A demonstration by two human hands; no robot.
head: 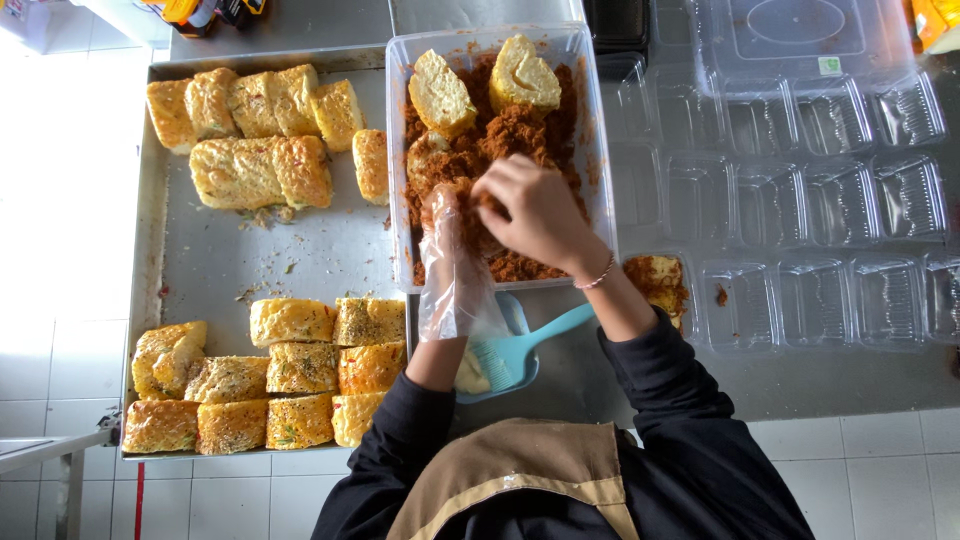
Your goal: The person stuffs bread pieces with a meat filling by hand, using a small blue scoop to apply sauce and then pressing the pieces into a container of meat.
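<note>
while both hands (500, 215) knead crumbly brown floss (510, 135), glazed buns (270, 375) wait.

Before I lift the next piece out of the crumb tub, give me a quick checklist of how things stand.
1. Left hand covered by a loose clear plastic glove: ok.
2. Right hand gloved: not ok, it is bare and down in the brown crumbs.
3. Clear plastic tub of brown crumbs holds bread pieces: ok, two pale pieces lie at its far end.
4. Piece gripped between the hands: cannot tell, the hands hide it.
5. Clear compartment trays ready: ok, one compartment holds a coated piece, the rest look empty.
6. Blue plastic brush reachable: ok, beneath the forearms.
</note>
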